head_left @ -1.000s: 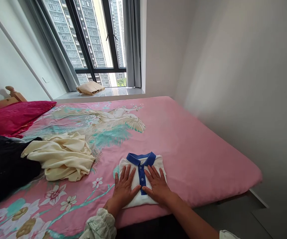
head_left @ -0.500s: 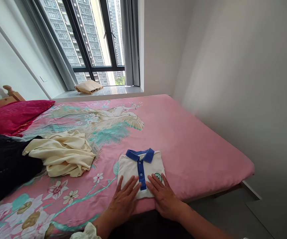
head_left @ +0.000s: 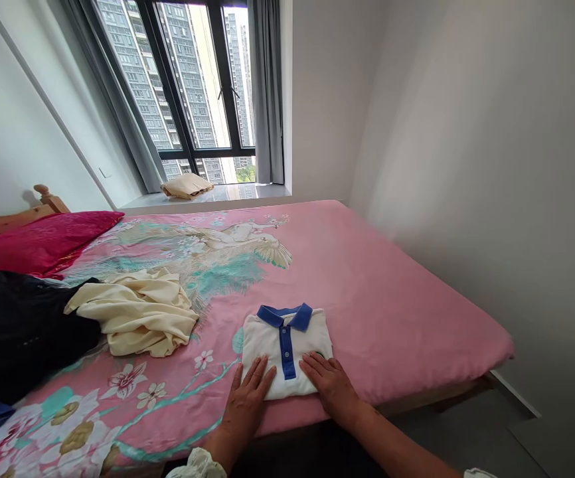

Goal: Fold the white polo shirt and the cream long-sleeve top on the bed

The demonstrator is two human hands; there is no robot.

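Bed (head_left: 367, 299): pink sheet w/ bird & flower print; carries all the clothes listed here.
Dark garment (head_left: 23, 332): heaped at far L, touching the cream cloth.
Cream cloth (head_left: 138, 315): loosely bunched, L of the shirt & apart from it.
Polo shirt (head_left: 269, 348): white w/ blue trim, folded to a neat rectangle, front up, flat near the bed's front edge, btwn & just ahead of the wrists. Shd be light, soft & limp, not fragile; knit prob. grips OK, not slippery. Main risk = layers sliding or fold opening if pinched by the top layer only. Best hold, I'd say: both side edges, fingers under the whole stack, thumbs on top.
R hand (head_left: 336, 390): palm down, opened out flat, fingers close together on shirt's lower R part; presses lightly at most, nothing gripped.
L hand (head_left: 248, 398): also flat & open, fingers a bit spread, tips on lower L corner; no hold on anything.
Collar (head_left: 300, 320): blue, prob. stiffest bit; poor place to lift from, wd drag the fold.
Placket (head_left: 287, 355): blue, buttoned strip, runs straight down the middle, uncovered.
Badge (head_left: 321, 354): dark sliver by R fingertips, poss. a logo; mostly covered, can't tell.
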